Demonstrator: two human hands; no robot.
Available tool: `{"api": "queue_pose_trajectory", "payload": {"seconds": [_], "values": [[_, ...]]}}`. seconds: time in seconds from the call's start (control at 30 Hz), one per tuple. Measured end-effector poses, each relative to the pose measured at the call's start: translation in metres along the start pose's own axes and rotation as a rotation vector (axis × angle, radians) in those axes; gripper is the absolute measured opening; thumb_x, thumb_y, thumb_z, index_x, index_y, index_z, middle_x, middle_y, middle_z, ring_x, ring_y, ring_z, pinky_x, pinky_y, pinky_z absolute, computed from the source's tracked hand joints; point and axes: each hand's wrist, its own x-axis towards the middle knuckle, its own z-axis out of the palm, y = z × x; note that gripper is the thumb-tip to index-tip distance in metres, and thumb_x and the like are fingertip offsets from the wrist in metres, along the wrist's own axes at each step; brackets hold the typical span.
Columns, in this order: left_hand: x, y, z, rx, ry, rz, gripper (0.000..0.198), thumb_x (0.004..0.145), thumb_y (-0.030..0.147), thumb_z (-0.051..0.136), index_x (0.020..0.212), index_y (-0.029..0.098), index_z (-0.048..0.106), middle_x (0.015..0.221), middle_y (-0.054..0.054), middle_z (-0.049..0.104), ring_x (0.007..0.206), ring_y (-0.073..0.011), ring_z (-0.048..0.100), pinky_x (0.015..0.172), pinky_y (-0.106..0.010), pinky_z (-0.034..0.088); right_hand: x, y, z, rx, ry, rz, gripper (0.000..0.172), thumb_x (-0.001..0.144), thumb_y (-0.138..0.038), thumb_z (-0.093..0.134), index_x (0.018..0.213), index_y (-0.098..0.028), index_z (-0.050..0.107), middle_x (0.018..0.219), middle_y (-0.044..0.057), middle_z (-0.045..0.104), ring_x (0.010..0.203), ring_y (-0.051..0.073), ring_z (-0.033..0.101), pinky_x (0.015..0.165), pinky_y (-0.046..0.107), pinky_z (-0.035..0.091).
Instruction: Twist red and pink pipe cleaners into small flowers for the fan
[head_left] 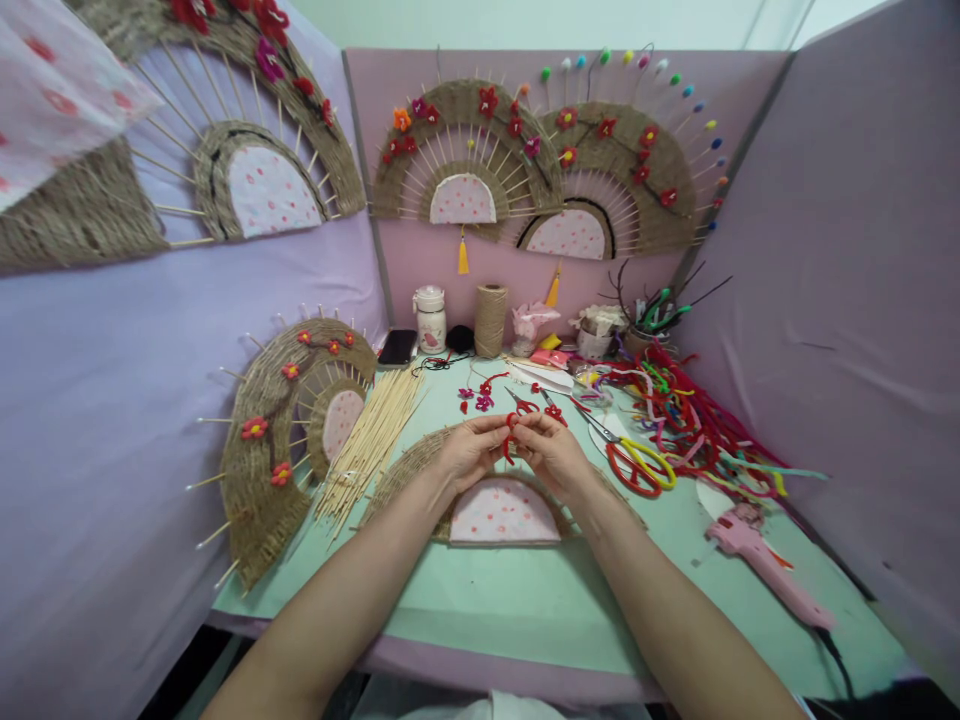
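Observation:
Between my two hands I hold a red pipe cleaner (511, 450), bent into a small loop at the top with an end hanging down. My left hand (480, 443) pinches it from the left, and my right hand (550, 450) pinches it from the right. Beneath them lies a twine-wrapped fan (409, 470) with a white, red-dotted half-round centre (504, 512). Just beyond my fingers are small red-handled scissors (525, 406) and several finished red and magenta pipe-cleaner flowers (484, 403).
Bamboo sticks (375, 440) lie left, beside a decorated fan (262, 450) leaning on the partition. Right are red-and-yellow scissors (637, 465), a pile of coloured pipe cleaners (697, 420) and a corded pink glue gun (772, 570). A twine spool (491, 320), jar (430, 320) and phone (397, 347) stand behind.

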Motion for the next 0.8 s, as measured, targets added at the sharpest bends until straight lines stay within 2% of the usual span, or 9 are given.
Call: {"api": "queue_pose_trajectory", "payload": {"seconds": [0.13, 0.3, 0.53, 0.8], "values": [[0.002, -0.008, 0.004, 0.022, 0.064, 0.095, 0.024, 0.053, 0.019, 0.081, 0.075, 0.013, 0.072, 0.075, -0.005, 0.07, 0.069, -0.0127, 0.06, 0.072, -0.028, 0.044, 0.0, 0.001, -0.001, 0.027, 0.01, 0.0, 0.026, 0.055, -0.028, 0.082, 0.066, -0.02, 0.06, 0.066, -0.003, 0.061, 0.06, 0.01, 0.054, 0.063, 0.027, 0.045], [0.0, -0.013, 0.011, 0.092, 0.092, 0.203, 0.022, 0.053, 0.021, 0.08, 0.073, 0.014, 0.071, 0.075, -0.003, 0.069, 0.072, -0.0115, 0.059, 0.073, -0.025, 0.044, 0.002, 0.001, -0.007, 0.025, -0.052, 0.072, 0.029, 0.055, -0.03, 0.081, 0.065, -0.02, 0.056, 0.07, -0.003, 0.061, 0.068, 0.012, 0.057, 0.069, 0.029, 0.045], [-0.002, -0.013, 0.013, 0.153, 0.126, 0.202, 0.026, 0.054, 0.025, 0.08, 0.074, 0.013, 0.069, 0.075, -0.004, 0.068, 0.071, -0.0126, 0.06, 0.075, -0.027, 0.045, 0.002, -0.001, -0.011, -0.04, -0.084, 0.102, 0.03, 0.058, -0.034, 0.079, 0.066, -0.019, 0.055, 0.066, -0.004, 0.058, 0.06, 0.01, 0.051, 0.053, 0.022, 0.037], [-0.006, -0.013, 0.016, 0.379, 0.171, 0.314, 0.022, 0.061, 0.027, 0.075, 0.075, 0.016, 0.062, 0.073, 0.0, 0.065, 0.069, -0.0123, 0.059, 0.07, -0.026, 0.048, 0.002, -0.008, -0.011, -0.006, -0.121, 0.208, 0.034, 0.054, -0.035, 0.081, 0.063, -0.019, 0.052, 0.054, -0.006, 0.05, 0.052, 0.009, 0.044, 0.048, 0.021, 0.03]]}}
